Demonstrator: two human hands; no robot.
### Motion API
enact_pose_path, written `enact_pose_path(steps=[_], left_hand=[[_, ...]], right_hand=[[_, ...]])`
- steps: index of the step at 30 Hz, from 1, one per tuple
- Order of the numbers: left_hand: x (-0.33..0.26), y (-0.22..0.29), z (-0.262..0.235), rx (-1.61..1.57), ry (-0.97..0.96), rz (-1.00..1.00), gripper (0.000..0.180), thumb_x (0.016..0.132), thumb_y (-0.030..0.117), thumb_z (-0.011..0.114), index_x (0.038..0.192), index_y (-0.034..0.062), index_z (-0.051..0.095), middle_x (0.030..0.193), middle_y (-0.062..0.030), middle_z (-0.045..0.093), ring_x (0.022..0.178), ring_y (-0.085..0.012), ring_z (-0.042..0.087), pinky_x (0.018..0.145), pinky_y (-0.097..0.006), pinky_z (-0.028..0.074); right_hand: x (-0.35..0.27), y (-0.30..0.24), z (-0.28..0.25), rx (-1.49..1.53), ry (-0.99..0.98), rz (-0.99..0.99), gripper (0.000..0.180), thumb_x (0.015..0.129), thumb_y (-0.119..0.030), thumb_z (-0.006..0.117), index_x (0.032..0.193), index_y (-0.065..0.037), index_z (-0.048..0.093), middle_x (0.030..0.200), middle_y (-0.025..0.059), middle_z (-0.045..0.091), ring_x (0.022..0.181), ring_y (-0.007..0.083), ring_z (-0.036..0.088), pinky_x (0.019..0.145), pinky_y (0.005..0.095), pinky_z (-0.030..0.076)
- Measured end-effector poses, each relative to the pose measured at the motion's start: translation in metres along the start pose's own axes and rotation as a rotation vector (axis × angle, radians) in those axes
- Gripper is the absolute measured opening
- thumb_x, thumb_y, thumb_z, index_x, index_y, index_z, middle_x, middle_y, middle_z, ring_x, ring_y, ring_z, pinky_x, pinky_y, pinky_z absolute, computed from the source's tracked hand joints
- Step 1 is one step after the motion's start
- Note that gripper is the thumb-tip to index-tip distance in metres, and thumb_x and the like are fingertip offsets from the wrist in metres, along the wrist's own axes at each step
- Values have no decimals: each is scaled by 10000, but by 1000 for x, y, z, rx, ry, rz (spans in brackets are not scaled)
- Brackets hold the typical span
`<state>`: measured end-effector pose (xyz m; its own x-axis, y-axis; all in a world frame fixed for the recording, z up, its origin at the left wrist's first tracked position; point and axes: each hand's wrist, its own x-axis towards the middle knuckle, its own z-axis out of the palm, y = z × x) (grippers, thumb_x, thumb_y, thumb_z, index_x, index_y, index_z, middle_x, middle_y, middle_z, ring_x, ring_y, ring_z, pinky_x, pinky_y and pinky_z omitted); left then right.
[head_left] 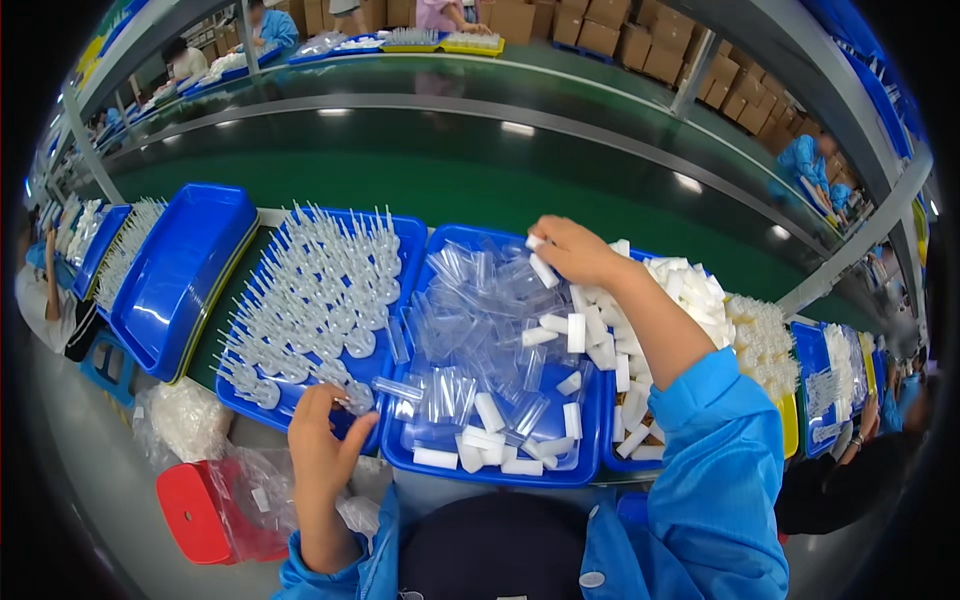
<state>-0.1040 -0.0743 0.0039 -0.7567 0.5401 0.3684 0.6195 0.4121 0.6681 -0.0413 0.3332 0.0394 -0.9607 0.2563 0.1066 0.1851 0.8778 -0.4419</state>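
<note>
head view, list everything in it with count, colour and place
work trays: three, blue, centre
stacked trays: at least two, blue and yellow, left
spiked parts: many, pale grey, left work tray
clear tubes: many, transparent, middle tray
white pieces: many, white, middle and right trays
cream parts: many, cream, right
red stool: one, red, lower left
plastic bags: several, clear, lower left
belt: one, green, across middle
cartons: many, brown, top
frame posts: several, grey, both sides
co-workers: several, varied tops, background
sleeves: two, blue, lower edge
left grip: one, bare, at spiked parts
right grip: one, bare, at white pieces
</note>
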Motion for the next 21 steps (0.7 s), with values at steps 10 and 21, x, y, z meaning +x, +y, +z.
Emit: enact_pose_path(steps=[10,21], left_hand=[[-2,-4,4,70,20,-67,405,580,2,794,906,37,556,864,-113,579,804,-290,591,673,-361,479],[2,-8,7,-91,80,-70,363,617,-23,772,908,14,557,885,-104,621,774,-203,624,634,-296,490]], right_hand=[[-46,-44,-24,-50,-138,55,231,877,-210,513,956,-1,568,950,175,618,968,354,548,833,451,448],[-90,-71,-28,-11,43,-89,229,898,-198,537,996,8,545,879,195,626,802,371,601,733,456,467]])
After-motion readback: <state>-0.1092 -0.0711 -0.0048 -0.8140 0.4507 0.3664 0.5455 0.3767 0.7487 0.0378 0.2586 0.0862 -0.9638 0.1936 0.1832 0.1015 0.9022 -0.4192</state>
